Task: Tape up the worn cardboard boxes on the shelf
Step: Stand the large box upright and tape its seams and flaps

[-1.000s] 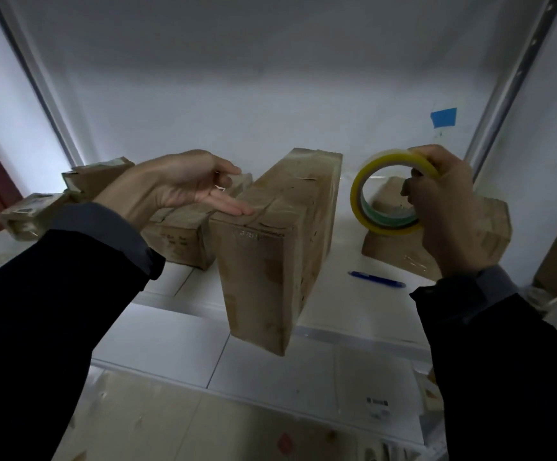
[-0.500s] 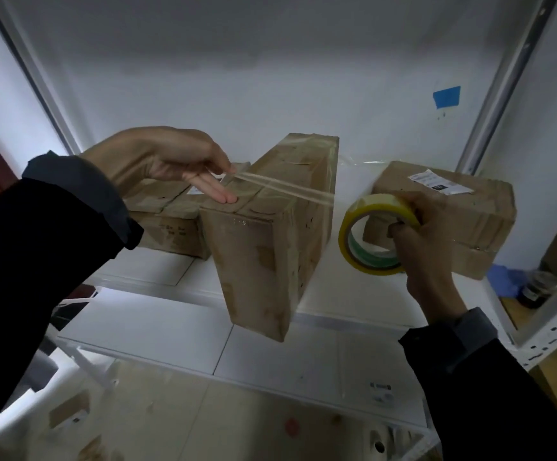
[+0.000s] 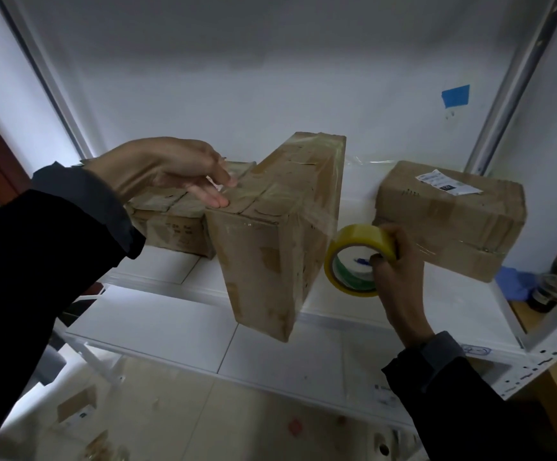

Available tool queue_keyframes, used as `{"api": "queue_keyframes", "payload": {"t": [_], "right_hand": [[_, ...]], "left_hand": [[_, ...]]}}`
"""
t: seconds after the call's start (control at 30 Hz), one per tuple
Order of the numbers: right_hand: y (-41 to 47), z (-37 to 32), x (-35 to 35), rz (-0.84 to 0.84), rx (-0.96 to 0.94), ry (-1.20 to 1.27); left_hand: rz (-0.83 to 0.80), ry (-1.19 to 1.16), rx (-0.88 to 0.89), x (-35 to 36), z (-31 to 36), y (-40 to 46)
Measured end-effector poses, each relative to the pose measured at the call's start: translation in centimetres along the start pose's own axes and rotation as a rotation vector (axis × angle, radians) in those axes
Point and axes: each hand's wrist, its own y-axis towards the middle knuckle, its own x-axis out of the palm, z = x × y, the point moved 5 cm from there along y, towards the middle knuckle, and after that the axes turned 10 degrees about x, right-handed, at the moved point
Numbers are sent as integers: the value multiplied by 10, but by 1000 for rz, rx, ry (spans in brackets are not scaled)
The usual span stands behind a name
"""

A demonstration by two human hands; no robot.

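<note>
A tall worn cardboard box (image 3: 270,247) stands on edge at the middle of the white shelf (image 3: 157,314), its front end past the shelf's edge. My left hand (image 3: 170,171) presses the end of a clear tape strip (image 3: 307,211) onto the box's top with its fingertips. The strip runs across the top and down the right side to a yellow tape roll (image 3: 357,257). My right hand (image 3: 400,267) grips that roll beside the box's lower right side. A flat box (image 3: 167,214) lies behind my left hand. Another box (image 3: 453,217), bearing a white label, sits at right.
A white metal upright (image 3: 516,84) rises at the right, with a perforated shelf rail (image 3: 556,354) below it. Blue tape (image 3: 455,95) is stuck on the back wall. A blue glove (image 3: 516,284) and a dark jar (image 3: 546,291) lie at far right. Cardboard scraps litter the floor below.
My right hand has carried the roll down and closer along the box's right side, so the tape now lies over the top. My left hand has lowered onto the box top.
</note>
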Motion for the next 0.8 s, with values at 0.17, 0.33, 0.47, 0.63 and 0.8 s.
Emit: {"api": "queue_keyframes", "payload": {"t": [0.17,0.33,0.47,0.63,0.8], "right_hand": [[-4,21,17,-56,10,-15],[-9,38,31,-112,24,-2],[-9,41,38,-131,16,-8],[-10,45,47,-175,41,-11],[-8,45,49,-190,60,6]], "left_hand": [[-77,144,-10,-7,-12,4],[-147,-206,-41,-1,-36,11],[-130,-378,-34,-2,-60,20],[-89,-604,-13,17,-57,11],[-74,-551,-10,21,-54,7]]}}
